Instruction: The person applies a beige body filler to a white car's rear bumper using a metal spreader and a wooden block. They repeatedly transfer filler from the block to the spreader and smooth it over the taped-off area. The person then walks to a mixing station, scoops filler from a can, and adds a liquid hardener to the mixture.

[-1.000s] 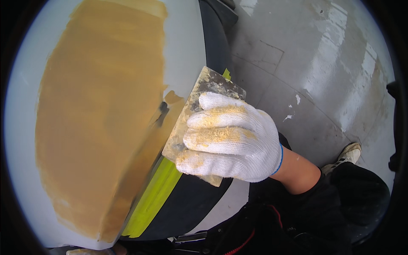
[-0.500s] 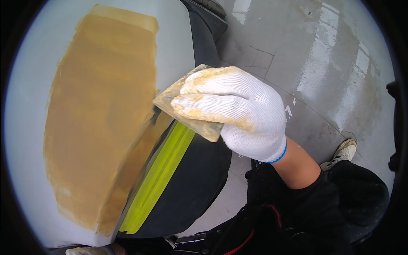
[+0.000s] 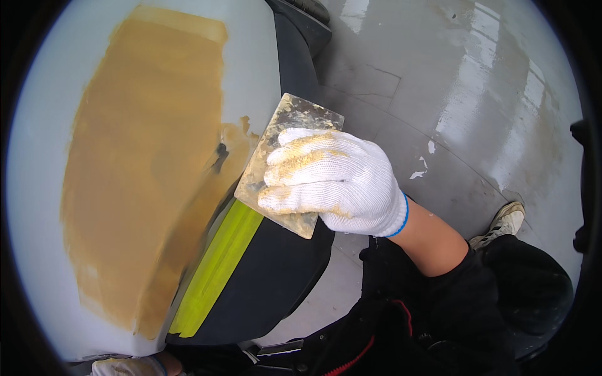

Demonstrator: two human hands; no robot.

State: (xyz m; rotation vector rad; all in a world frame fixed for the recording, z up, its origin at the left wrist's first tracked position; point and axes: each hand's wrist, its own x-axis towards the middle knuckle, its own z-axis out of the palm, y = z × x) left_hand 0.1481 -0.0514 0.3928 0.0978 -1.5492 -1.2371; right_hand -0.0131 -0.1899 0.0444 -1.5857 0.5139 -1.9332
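Scraper (image 3: pixel 302 114) under right grip (image 3: pixel 342 178), seemingly pinched.

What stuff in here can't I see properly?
Head view: part of the left hand, cut off by the lower edge.
Head view: the right thumb, hidden behind the right hand and flat plate.
Head view: the upper end of the yellow tape, under that plate.
Head view: white bits on the floor, too small to name.

Grey floor (image 3: pixel 407 44) with bright reflections (image 3: pixel 463 94)
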